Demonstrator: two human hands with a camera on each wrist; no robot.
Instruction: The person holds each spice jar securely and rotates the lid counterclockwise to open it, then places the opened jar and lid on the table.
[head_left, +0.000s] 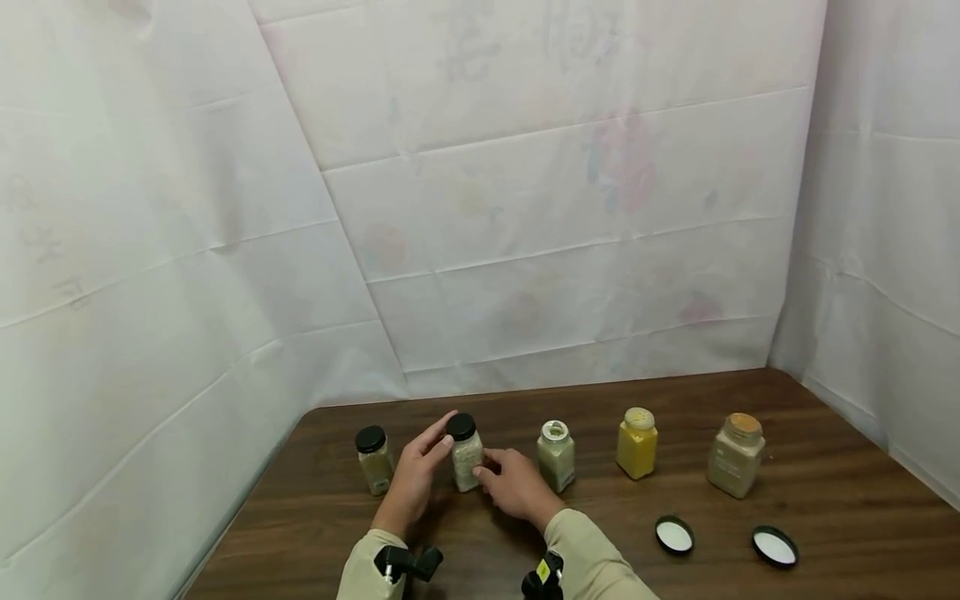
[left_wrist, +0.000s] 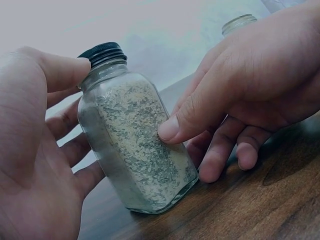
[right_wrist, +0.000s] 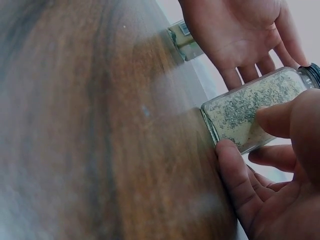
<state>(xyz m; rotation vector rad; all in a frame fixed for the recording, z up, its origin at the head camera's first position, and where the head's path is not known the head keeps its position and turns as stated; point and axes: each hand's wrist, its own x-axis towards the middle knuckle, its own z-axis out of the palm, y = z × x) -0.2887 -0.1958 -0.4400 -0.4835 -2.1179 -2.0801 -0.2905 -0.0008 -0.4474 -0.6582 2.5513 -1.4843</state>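
Note:
Between both hands stands a square glass spice jar (head_left: 467, 462) with a black screw lid (left_wrist: 104, 52), full of pale, green-flecked seasoning. My left hand (head_left: 412, 475) is on its left side, thumb against the lid's edge and the fingers reaching behind the glass. The right hand (head_left: 517, 485) grips the jar's body from the right, its thumb pressed on the front face (left_wrist: 145, 125). In the left wrist view the jar leans slightly, its base close over the wooden table. Left of the hands is another black-lidded jar (head_left: 377, 468) holding greenish-brown contents.
Rightward stand three lidless jars: a pale green one (head_left: 556, 465), a yellow one (head_left: 636, 450) and a larger brownish one (head_left: 735, 463). Two black lids with white undersides, a nearer one (head_left: 674, 535) and another (head_left: 775, 547), lie on the brown table (head_left: 600, 567). White sheets (head_left: 570, 250) hang behind.

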